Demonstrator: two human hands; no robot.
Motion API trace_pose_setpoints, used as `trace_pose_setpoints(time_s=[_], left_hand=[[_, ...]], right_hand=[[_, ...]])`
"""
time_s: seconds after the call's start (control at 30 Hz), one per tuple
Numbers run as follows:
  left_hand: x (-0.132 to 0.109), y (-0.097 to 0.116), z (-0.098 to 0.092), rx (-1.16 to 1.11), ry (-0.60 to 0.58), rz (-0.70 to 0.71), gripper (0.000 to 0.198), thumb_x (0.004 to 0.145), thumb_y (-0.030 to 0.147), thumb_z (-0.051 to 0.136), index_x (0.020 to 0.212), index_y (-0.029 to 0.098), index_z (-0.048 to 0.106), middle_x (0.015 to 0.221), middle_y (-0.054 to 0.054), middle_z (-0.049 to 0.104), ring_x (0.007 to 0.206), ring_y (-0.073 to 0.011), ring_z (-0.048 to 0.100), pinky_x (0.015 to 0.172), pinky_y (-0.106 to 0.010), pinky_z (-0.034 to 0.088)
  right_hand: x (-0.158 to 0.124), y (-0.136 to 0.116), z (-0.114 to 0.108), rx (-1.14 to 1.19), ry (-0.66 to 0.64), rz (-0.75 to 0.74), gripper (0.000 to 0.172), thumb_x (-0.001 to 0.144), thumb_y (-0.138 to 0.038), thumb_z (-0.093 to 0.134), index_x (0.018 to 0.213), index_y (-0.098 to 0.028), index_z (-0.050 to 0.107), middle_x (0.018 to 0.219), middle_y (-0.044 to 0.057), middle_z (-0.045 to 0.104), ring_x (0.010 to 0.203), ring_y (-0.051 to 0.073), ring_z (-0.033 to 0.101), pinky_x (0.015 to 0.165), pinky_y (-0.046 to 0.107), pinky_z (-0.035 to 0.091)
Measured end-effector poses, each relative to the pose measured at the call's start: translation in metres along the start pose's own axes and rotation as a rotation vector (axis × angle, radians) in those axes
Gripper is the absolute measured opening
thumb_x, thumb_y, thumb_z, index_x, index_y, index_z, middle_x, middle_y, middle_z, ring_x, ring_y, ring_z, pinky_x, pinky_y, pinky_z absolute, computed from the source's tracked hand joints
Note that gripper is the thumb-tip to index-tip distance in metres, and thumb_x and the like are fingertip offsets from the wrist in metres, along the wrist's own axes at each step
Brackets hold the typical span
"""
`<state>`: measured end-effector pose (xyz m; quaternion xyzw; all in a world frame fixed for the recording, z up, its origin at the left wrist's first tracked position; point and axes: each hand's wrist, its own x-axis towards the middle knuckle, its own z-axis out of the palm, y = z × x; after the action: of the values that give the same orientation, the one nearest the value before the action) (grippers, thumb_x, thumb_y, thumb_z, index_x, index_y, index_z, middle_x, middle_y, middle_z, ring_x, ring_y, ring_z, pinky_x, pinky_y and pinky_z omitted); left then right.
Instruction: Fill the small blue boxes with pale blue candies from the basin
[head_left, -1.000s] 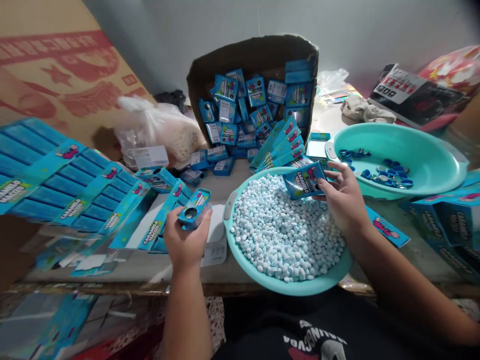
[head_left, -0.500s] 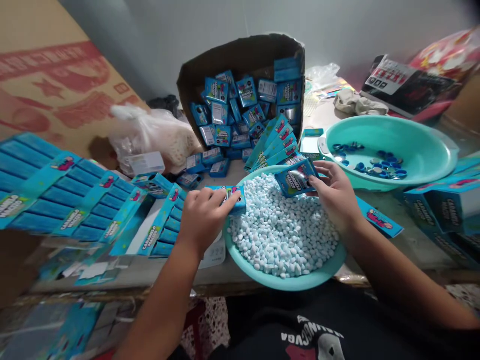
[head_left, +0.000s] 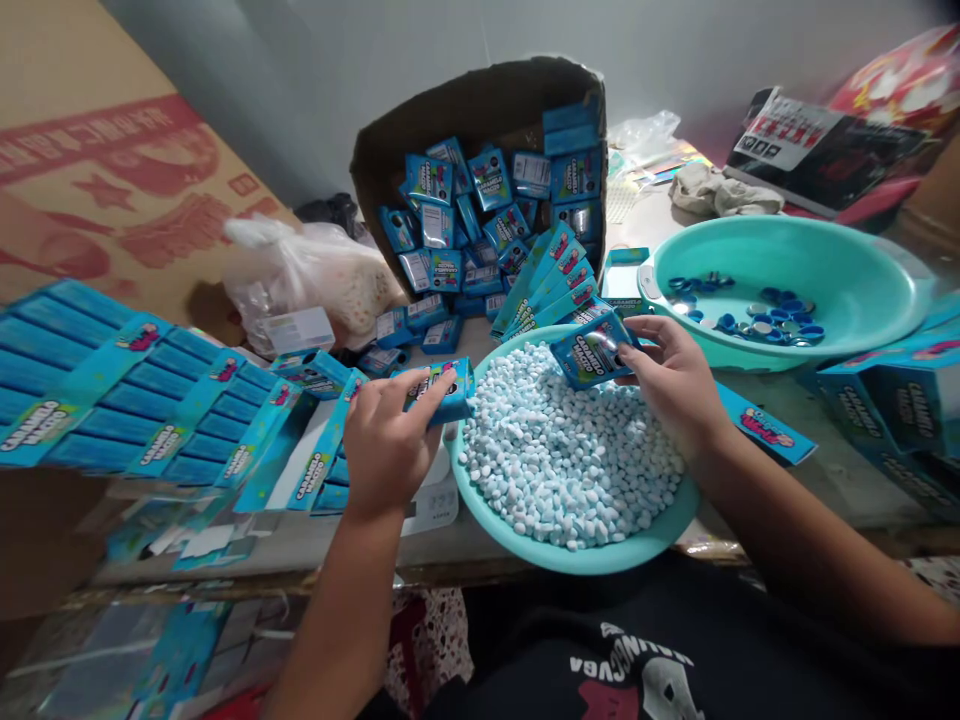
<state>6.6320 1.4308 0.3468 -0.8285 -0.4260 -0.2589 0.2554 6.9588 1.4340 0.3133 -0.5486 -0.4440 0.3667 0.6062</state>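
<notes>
- Gripping a small blue box (head_left: 448,390), the left hand (head_left: 390,440) has its fingers closed on it at the left rim of the near basin (head_left: 577,558).
- The right hand (head_left: 675,385) pinches a second blue box (head_left: 592,350) over the far rim.
- The near basin is heaped with pale candies (head_left: 562,460); the far basin (head_left: 862,270) holds a few blue caps (head_left: 765,325).
- A tipped cardboard carton (head_left: 465,110) spills a pile of boxes (head_left: 480,210).
- The near basin reaches the front edge; bare tabletop (head_left: 825,480) lies to its right.
</notes>
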Motion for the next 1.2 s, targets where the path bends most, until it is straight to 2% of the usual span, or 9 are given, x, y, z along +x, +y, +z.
trace_pose_setpoints(time_s=[0.23, 0.4, 0.47, 0.53, 0.7, 0.8, 0.87, 1.03, 1.2], left_hand=[[-0.031, 0.004, 0.002, -0.331, 0.103, -0.407, 0.038, 0.086, 0.036, 0.076, 0.119, 0.017, 0.074, 0.112, -0.010, 0.071, 0.102, -0.0237, 0.067, 0.095, -0.034, 0.052], [-0.055, 0.007, 0.008, -0.293, 0.072, -0.921, 0.040, 0.071, 0.048, 0.084, 0.090, 0.015, 0.072, 0.090, -0.009, 0.072, 0.086, -0.0278, 0.069, 0.088, -0.043, 0.056], [-0.065, 0.004, 0.016, -0.294, 0.068, -1.103, 0.042, 0.066, 0.049, 0.085, 0.088, 0.016, 0.070, 0.089, -0.010, 0.073, 0.086, -0.0300, 0.070, 0.087, -0.046, 0.057], [-0.077, -0.002, 0.027, -0.412, 0.088, -1.180, 0.045, 0.064, 0.045, 0.085, 0.093, 0.015, 0.069, 0.096, -0.013, 0.075, 0.092, -0.0303, 0.072, 0.088, -0.045, 0.059], [-0.100, -0.020, 0.046, -0.660, 0.092, -1.208, 0.053, 0.064, 0.037, 0.087, 0.106, 0.012, 0.067, 0.111, -0.019, 0.074, 0.101, -0.0296, 0.072, 0.096, -0.045, 0.059], [-0.107, -0.025, 0.043, -0.678, 0.094, -1.139, 0.085, 0.064, 0.038, 0.090, 0.138, 0.014, 0.055, 0.140, -0.022, 0.062, 0.123, -0.0320, 0.065, 0.105, -0.046, 0.054], [-0.109, -0.026, 0.034, -0.682, 0.167, -1.064, 0.099, 0.067, 0.042, 0.090, 0.150, 0.018, 0.044, 0.151, -0.022, 0.052, 0.134, -0.0325, 0.058, 0.110, -0.045, 0.051], [-0.116, -0.026, 0.002, -0.758, 0.433, -0.998, 0.076, 0.081, 0.053, 0.079, 0.141, 0.014, 0.053, 0.139, -0.023, 0.061, 0.127, -0.0287, 0.065, 0.106, -0.042, 0.055], [-0.118, -0.027, -0.020, -0.690, 0.539, -0.923, 0.057, 0.090, 0.048, 0.071, 0.133, 0.011, 0.062, 0.128, -0.021, 0.069, 0.120, -0.0277, 0.068, 0.108, -0.045, 0.054]], right_hand=[[-0.001, -0.003, 0.000, -0.008, 0.013, 0.030, 0.036, 0.078, -0.042, 0.075, 0.107, -0.023, 0.067, 0.112, 0.007, 0.067, 0.091, 0.022, 0.067, 0.057, 0.029, 0.061], [-0.001, -0.005, 0.000, 0.026, 0.012, 0.062, 0.034, 0.077, -0.039, 0.077, 0.104, -0.022, 0.067, 0.101, 0.005, 0.067, 0.085, 0.019, 0.065, 0.060, 0.029, 0.060], [-0.001, -0.006, 0.000, 0.028, 0.025, 0.074, 0.035, 0.076, -0.038, 0.077, 0.104, -0.021, 0.067, 0.102, 0.006, 0.069, 0.085, 0.019, 0.065, 0.060, 0.029, 0.060], [-0.001, -0.006, 0.000, 0.019, 0.052, 0.079, 0.037, 0.074, -0.038, 0.079, 0.103, -0.020, 0.067, 0.105, 0.007, 0.070, 0.085, 0.019, 0.066, 0.060, 0.028, 0.059], [0.000, -0.002, -0.001, -0.011, 0.073, 0.037, 0.035, 0.074, -0.037, 0.079, 0.102, -0.020, 0.069, 0.103, 0.008, 0.071, 0.083, 0.018, 0.067, 0.060, 0.028, 0.057], [0.001, -0.001, -0.001, -0.007, 0.083, 0.025, 0.034, 0.073, -0.035, 0.081, 0.101, -0.019, 0.070, 0.102, 0.008, 0.072, 0.081, 0.017, 0.068, 0.061, 0.030, 0.057], [0.001, -0.002, -0.001, -0.012, 0.098, 0.016, 0.036, 0.071, -0.034, 0.083, 0.100, -0.019, 0.070, 0.103, 0.009, 0.071, 0.081, 0.018, 0.068, 0.061, 0.031, 0.057], [0.002, -0.004, -0.002, -0.057, 0.112, -0.008, 0.037, 0.068, -0.033, 0.084, 0.099, -0.020, 0.071, 0.106, 0.010, 0.071, 0.082, 0.020, 0.069, 0.063, 0.037, 0.057], [0.002, -0.007, 0.000, -0.051, 0.138, 0.031, 0.038, 0.061, -0.033, 0.086, 0.095, -0.021, 0.073, 0.105, 0.010, 0.070, 0.081, 0.021, 0.068, 0.069, 0.046, 0.054]])
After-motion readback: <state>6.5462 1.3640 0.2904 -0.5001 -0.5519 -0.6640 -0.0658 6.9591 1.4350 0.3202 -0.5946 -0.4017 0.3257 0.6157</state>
